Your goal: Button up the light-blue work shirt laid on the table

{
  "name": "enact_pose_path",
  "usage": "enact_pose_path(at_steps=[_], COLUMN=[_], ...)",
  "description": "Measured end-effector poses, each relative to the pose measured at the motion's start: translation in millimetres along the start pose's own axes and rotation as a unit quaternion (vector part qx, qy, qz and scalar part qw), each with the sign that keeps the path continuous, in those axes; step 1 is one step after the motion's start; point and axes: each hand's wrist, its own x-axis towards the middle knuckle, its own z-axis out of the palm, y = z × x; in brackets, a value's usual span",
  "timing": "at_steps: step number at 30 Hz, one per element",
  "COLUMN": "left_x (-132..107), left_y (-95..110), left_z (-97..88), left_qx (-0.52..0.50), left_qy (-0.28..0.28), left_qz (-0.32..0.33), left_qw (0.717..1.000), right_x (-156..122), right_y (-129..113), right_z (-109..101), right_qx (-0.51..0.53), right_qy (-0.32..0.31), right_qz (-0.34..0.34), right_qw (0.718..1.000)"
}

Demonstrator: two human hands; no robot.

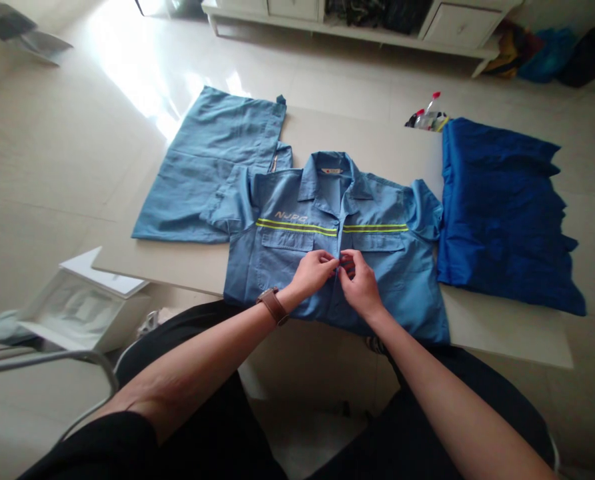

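Note:
A light blue work shirt [287,193] lies face up across the table, collar pointing away from me, with yellow-and-grey stripes over the chest. Its neck is open at the top. My left hand [316,270], with a brown watch strap on the wrist, pinches the front edge of the shirt just below the stripe. Close beside it, my right hand [358,280] pinches the other front edge, and the fingertips of both hands nearly meet. Any button between the fingers is hidden. The shirt's lower hem hangs over the table's near edge.
Folded light blue cloth [192,167] lies left of the shirt, and darker blue folded cloth [502,213] lies right. Bottles with red caps [430,113] stand behind the pale table [507,327]. A white box [84,300] is at lower left; a white cabinet [457,27] stands beyond.

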Motion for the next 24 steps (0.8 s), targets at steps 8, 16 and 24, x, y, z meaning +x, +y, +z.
enact_pose_path(at_steps=[8, 16, 24], left_x=[3.2, 3.1, 4.3], left_y=[-4.2, -0.7, -4.1], left_z=[0.6, 4.0, 3.2], left_qx=[-0.062, -0.113, -0.123], left_qy=[0.044, 0.052, 0.044], left_qz=[-0.015, -0.007, 0.002], left_qw=[0.997, 0.992, 0.991], right_x=[0.7, 1.2, 2.2], right_y=[3.5, -1.6, -0.4], right_z=[2.6, -0.6, -1.9], right_qx=[-0.024, -0.042, -0.05], right_qy=[0.017, 0.034, 0.024], right_qz=[-0.039, -0.04, -0.027], right_qw=[0.999, 0.998, 0.998])
